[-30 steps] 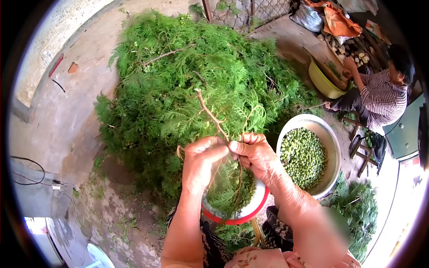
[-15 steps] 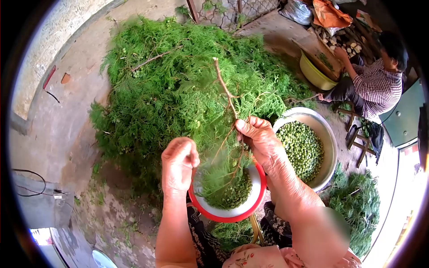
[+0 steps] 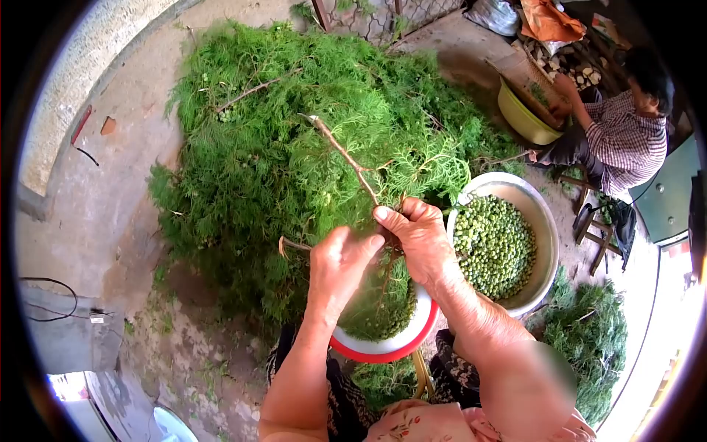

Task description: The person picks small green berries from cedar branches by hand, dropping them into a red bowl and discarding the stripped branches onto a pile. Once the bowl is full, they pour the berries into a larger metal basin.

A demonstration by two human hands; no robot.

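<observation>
We hold a twig point(image 3: 342, 155) over the bowl point(image 3: 383, 352)
Left hand point(image 3: 339, 261) and right hand point(image 3: 420, 236) clench it; a springy flick could scatter berries point(image 3: 394, 315)

On my feed the twig point(image 3: 342, 153) reads as bare, rough wood carrying soft, feathery matt foliage. The red-rimmed bowl point(image 3: 390, 352) looks smooth and glossy, the basin point(image 3: 549, 225) dull grey metal, and the ground point(image 3: 110, 199) coarse, pitted concrete.

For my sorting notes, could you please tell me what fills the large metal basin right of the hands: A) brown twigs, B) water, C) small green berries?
C: the metal basin holds a heap of small green berries covering its bottom.
</observation>
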